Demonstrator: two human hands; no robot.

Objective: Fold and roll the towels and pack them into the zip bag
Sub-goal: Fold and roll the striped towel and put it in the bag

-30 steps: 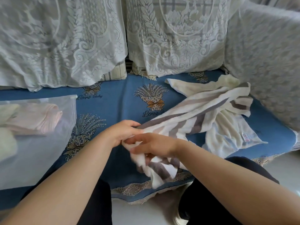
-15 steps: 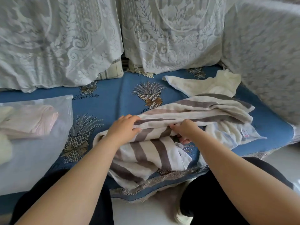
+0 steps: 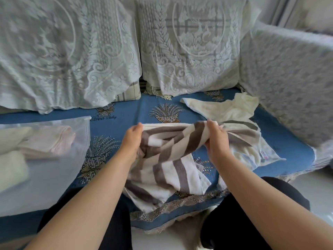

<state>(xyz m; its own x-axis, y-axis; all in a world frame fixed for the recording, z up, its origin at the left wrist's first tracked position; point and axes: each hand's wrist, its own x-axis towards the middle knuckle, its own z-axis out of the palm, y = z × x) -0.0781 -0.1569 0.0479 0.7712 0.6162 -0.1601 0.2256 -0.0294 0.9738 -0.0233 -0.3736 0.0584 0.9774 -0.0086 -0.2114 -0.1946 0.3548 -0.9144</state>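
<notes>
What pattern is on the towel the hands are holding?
The terry towel has white and grey-brown stripes, seen best in the head view.

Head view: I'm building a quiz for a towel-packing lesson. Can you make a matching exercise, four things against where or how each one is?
Things:
1. striped towel
2. cream towel
3. zip bag
4. pink towel

States:
A. lying loose near the right armrest
B. inside the bag
C. held by the left hand and right hand
D. lying on the left of the blue cover, with towels inside

Pairs: 1-C, 2-A, 3-D, 4-B
</notes>
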